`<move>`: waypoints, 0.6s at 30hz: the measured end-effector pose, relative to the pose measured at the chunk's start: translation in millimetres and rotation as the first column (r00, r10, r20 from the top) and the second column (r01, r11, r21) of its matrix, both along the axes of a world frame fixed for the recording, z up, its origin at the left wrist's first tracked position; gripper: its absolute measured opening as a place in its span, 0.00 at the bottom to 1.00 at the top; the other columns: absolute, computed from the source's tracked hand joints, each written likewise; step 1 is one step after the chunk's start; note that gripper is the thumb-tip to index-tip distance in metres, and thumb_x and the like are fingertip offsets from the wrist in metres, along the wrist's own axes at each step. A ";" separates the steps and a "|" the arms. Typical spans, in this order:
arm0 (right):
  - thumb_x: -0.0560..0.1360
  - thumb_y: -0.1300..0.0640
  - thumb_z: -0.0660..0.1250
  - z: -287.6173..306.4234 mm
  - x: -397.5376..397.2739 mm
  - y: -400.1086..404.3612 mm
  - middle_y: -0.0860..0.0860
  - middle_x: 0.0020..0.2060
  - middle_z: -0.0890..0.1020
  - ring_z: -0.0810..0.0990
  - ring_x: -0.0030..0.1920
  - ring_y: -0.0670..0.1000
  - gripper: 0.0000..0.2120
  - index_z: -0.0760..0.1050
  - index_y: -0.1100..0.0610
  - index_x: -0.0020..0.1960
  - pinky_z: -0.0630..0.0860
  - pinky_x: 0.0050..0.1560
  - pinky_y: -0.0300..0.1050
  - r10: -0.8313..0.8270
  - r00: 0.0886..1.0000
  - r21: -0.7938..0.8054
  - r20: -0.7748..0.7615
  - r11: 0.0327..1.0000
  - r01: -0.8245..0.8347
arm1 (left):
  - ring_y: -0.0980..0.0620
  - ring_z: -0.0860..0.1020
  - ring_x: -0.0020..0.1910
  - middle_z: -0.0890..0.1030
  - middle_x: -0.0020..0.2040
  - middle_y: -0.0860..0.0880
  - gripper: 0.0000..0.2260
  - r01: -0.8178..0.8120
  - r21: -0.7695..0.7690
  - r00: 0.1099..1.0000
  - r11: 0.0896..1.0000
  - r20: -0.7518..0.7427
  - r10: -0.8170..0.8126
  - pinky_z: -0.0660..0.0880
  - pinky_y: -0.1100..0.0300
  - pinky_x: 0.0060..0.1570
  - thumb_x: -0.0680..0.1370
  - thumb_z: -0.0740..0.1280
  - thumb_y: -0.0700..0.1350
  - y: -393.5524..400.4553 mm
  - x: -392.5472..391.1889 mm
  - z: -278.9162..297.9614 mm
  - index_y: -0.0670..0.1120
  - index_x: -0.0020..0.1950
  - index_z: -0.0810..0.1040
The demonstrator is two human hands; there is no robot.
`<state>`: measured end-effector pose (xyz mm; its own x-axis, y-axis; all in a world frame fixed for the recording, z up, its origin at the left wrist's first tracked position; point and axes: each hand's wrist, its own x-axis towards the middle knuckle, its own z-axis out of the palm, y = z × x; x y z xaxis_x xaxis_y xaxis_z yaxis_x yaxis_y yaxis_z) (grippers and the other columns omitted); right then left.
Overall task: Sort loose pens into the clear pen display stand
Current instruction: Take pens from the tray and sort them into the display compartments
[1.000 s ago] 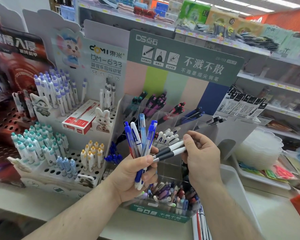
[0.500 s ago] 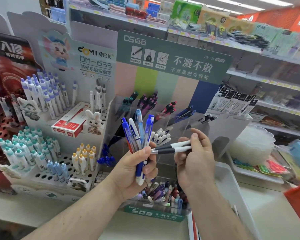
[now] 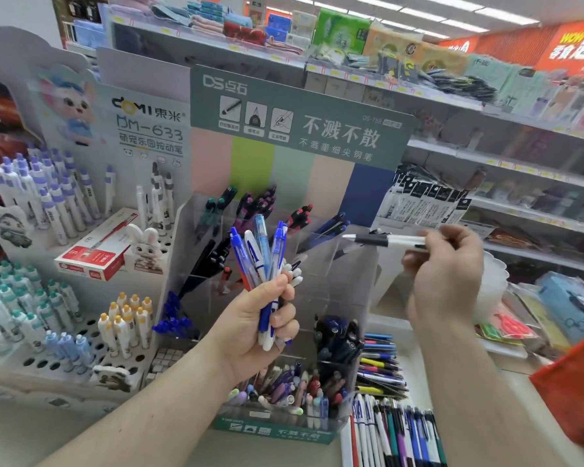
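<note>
My left hand (image 3: 260,321) grips a bunch of blue and white pens (image 3: 262,254), held upright in front of the clear pen display stand (image 3: 348,271). My right hand (image 3: 444,264) pinches white pens with black grips (image 3: 385,240) and holds them level over the stand's upper right compartment. The stand's tiered slots hold dark, red and blue pens, and its bottom bins are full of mixed pens (image 3: 290,389). I cannot tell whether the right hand holds one pen or two.
A white holed rack with cartoon pens (image 3: 64,318) and a red box (image 3: 95,251) stands to the left. Loose pens lie in a tray (image 3: 395,433) at the lower right. Store shelves (image 3: 520,183) run behind, and a white scalloped container sits behind my right hand.
My right hand has pulled the white pens away from the left-hand bunch, moving up and to the right over the stand. The left hand has kept its bunch almost still.
</note>
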<state>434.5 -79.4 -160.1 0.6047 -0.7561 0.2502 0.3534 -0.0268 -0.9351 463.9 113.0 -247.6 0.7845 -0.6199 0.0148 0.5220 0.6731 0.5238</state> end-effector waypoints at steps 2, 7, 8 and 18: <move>0.81 0.63 0.59 3.5 12.3 -14.3 0.57 0.47 0.76 0.75 0.34 0.50 0.09 0.67 0.48 0.49 0.73 0.32 0.37 -0.081 0.997 -0.170 -0.009 0.982 0.079 | 0.57 0.68 0.22 0.78 0.34 0.51 0.21 0.004 -0.007 1.000 1.000 0.004 -0.004 0.65 0.65 0.23 0.55 0.86 0.45 -3.7 2.3 0.7 0.46 0.42 0.82; 0.80 0.58 0.59 4.2 45.7 -31.5 0.48 0.47 0.74 0.75 0.47 0.55 0.05 0.67 0.49 0.54 0.72 0.49 0.39 -0.179 0.982 -0.504 -0.055 0.854 0.127 | 0.58 0.68 0.22 0.78 0.34 0.51 0.20 0.002 0.004 1.000 1.000 0.023 -0.002 0.63 0.65 0.23 0.56 0.86 0.45 -8.6 6.3 2.5 0.45 0.42 0.83; 0.81 0.60 0.58 3.1 51.8 -33.0 0.50 0.48 0.73 0.72 0.48 0.53 0.06 0.68 0.53 0.57 0.67 0.46 0.32 -0.198 0.976 -0.565 -0.089 0.817 0.114 | 0.58 0.68 0.22 0.78 0.34 0.51 0.19 0.001 0.008 1.000 1.000 0.026 -0.001 0.63 0.65 0.23 0.56 0.86 0.46 -8.4 6.4 2.6 0.45 0.42 0.83; 0.82 0.53 0.56 -23.1 89.8 -23.9 0.52 0.55 0.79 0.69 0.62 0.58 0.11 0.73 0.53 0.60 0.60 0.63 0.55 -0.344 0.829 -0.829 -0.441 0.511 -0.229 | 0.58 0.69 0.22 0.78 0.34 0.51 0.20 -0.020 0.060 1.000 0.998 0.022 0.019 0.65 0.65 0.23 0.55 0.86 0.45 0.7 5.4 1.3 0.46 0.42 0.83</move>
<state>524.4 -103.3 -183.2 0.8021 -0.3969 0.4462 -0.1777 -0.8719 -0.4563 469.3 113.7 -246.3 0.7965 -0.6046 -0.0056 0.4973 0.6498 0.5748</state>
